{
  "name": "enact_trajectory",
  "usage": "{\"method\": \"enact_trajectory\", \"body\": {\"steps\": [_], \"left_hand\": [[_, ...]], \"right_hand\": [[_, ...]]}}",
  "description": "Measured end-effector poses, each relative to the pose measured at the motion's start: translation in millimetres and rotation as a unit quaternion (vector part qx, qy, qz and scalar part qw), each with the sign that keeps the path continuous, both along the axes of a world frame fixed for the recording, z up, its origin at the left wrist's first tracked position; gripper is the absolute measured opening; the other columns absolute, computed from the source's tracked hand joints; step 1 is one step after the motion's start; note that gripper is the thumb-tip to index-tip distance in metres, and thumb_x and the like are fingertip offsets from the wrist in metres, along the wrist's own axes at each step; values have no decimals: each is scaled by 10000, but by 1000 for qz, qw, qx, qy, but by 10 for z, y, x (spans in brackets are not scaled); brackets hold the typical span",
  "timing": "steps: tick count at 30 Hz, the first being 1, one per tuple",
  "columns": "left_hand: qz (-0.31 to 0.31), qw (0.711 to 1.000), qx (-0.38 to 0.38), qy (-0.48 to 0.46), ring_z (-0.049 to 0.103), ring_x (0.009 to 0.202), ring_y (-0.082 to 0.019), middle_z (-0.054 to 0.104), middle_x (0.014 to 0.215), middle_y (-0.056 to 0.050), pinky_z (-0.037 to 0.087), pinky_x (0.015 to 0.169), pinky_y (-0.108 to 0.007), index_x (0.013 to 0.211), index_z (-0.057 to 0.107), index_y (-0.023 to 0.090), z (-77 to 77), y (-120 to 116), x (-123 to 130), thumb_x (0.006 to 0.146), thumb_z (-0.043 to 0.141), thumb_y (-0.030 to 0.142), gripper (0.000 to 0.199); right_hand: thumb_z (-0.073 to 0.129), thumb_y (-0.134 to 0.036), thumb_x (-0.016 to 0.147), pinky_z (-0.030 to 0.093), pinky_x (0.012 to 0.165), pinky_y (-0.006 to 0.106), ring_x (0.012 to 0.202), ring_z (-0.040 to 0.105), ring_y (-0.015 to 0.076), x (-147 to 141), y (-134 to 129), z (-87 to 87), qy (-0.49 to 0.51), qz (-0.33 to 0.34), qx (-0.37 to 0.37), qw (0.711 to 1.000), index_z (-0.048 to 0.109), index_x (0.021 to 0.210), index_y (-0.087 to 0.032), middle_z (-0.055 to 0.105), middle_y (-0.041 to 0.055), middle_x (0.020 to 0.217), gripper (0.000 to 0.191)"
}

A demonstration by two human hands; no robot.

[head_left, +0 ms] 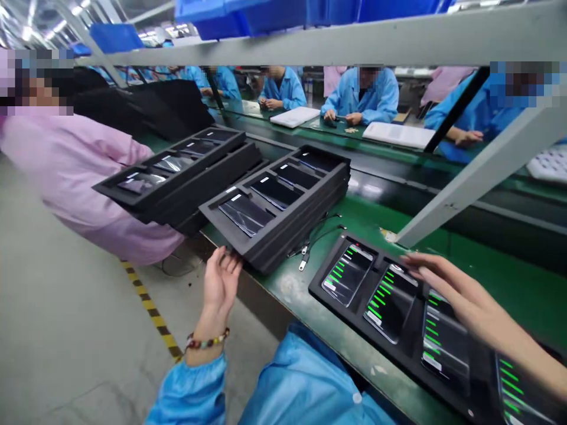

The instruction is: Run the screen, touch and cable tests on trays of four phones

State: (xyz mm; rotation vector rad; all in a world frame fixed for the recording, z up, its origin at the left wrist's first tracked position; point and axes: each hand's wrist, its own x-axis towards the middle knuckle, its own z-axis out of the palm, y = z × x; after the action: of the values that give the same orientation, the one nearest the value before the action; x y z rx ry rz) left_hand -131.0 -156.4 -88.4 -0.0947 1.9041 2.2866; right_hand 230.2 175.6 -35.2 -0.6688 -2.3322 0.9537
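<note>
Black tray stack (283,230): left hand (220,283) fingertips touching; right hand (460,298) open over phone (392,301).

Counting it up: two stacks of black foam trays sit on the green desk (487,277), the near stack (283,218) beside the lit tray and the far stack (177,177) just beyond it, each showing four dark phones in its top tray. The lit tray (411,348) holds four phones with green text on screen. Behind the near stack, at least four people in blue coats sit at the next line, plus one person in pink beside the far stack.
</note>
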Motion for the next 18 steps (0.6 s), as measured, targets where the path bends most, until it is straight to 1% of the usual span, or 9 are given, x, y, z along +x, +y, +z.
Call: {"method": "enact_trajectory", "body": {"steps": [2, 3, 5, 7, 10, 12, 14, 17, 18], "left_hand": [[-57, 993, 52, -92, 696, 815, -211, 664, 875, -64, 628, 814, -370, 975, 630, 200, 14, -22, -154, 948, 616, 558, 359], [-78, 986, 73, -126, 694, 800, -209, 668, 875, -68, 634, 797, -368, 977, 630, 195, 30, -35, -197, 973, 602, 560, 367], [-108, 973, 105, -175, 711, 841, -220, 694, 931, -89, 653, 795, -383, 1011, 636, 190, 74, -73, -240, 1032, 537, 564, 387], [-126, 960, 133, -212, 729, 915, -245, 712, 999, -111, 675, 815, -429, 1063, 650, 185, 120, -120, -253, 1067, 496, 552, 397], [-128, 947, 169, -243, 727, 968, -260, 712, 1043, -112, 695, 835, -484, 1126, 663, 185, 158, -165, -255, 1072, 503, 556, 407], [-119, 946, 180, -242, 724, 1002, -267, 710, 1066, -112, 700, 856, -506, 1146, 662, 195, 158, -164, -250, 1056, 526, 575, 413], [-109, 947, 184, -238, 722, 1050, -276, 709, 1093, -116, 698, 912, -543, 1139, 653, 208, 150, -142, -240, 1026, 565, 601, 418], [-108, 952, 170, -230, 720, 1124, -293, 708, 1136, -117, 670, 1019, -594, 1118, 636, 233, 156, -101, -210, 954, 623, 667, 465], [-114, 955, 159, -221, 720, 1154, -302, 708, 1152, -115, 659, 1046, -601, 1116, 627, 246, 164, -93, -193, 929, 626, 699, 490]], "right_hand": [[633, -732, 993, 686, 1070, 596, 1189, 820, 363, -746, 212, 29, -5, 24, -211, 977, 790, 1257, -331, 839, 111, 1273, 505], [666, -760, 953, 669, 1091, 603, 1180, 819, 362, -1101, 327, 22, -3, 2, -272, 962, 778, 1210, -298, 841, 138, 1229, 540], [594, -802, 975, 678, 1050, 592, 1108, 827, 350, -1719, 550, -19, -16, -25, -278, 960, 750, 1158, -244, 829, 176, 1111, 607], [533, -783, 1030, 693, 987, 544, 1055, 816, 316, -2177, 721, -73, -23, -50, -272, 961, 736, 1184, -203, 805, 181, 1089, 633], [594, -643, 1094, 673, 937, 452, 1019, 777, 231, -2507, 790, -116, -19, -76, -250, 965, 713, 1278, -163, 780, 123, 1182, 527], [601, -644, 1090, 643, 978, 416, 1045, 763, 216, -2441, 708, -82, -3, -81, -226, 971, 718, 1267, -138, 787, 124, 1207, 548], [613, -717, 1041, 611, 1063, 423, 1120, 759, 250, -2097, 565, 7, 17, -85, -202, 976, 748, 1200, -149, 807, 147, 1216, 605], [718, -724, 968, 544, 1193, 493, 1262, 735, 317, -1063, 329, 134, 33, -97, -151, 983, 804, 1148, -241, 819, 98, 1279, 522], [665, -718, 1007, 540, 1196, 528, 1265, 741, 330, -624, 255, 137, 24, -109, -94, 989, 814, 1166, -269, 824, 80, 1270, 499]]}}
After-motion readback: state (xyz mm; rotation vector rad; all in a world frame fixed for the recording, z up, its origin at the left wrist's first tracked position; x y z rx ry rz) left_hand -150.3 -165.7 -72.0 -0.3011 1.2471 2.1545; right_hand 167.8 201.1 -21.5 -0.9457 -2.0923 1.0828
